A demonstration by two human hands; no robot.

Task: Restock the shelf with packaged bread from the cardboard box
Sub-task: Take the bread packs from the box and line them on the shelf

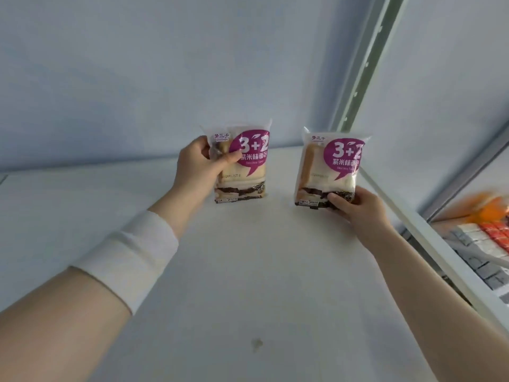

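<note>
Head view looks along both bare forearms onto a white shelf (pixel 248 271), the left one banded by a white cuff (pixel 129 257). Nearest, the right hand (pixel 355 208) is closed on the bottom corner of the right pack (pixel 327 166), thumb across its front and fingers behind, so the label faces out. Farther in, the left hand (pixel 198 166) clamps the upper left edge of the left pack (pixel 242 164), thumb over its front. Both packs stand upright, apart from each other, close to the back wall (pixel 192 78), probably to start a rear row. Whether their bases already rest on the shelf is hard to judge. Beyond the right fingers a slotted upright (pixel 366 59) rises; the box is out of view.
</note>
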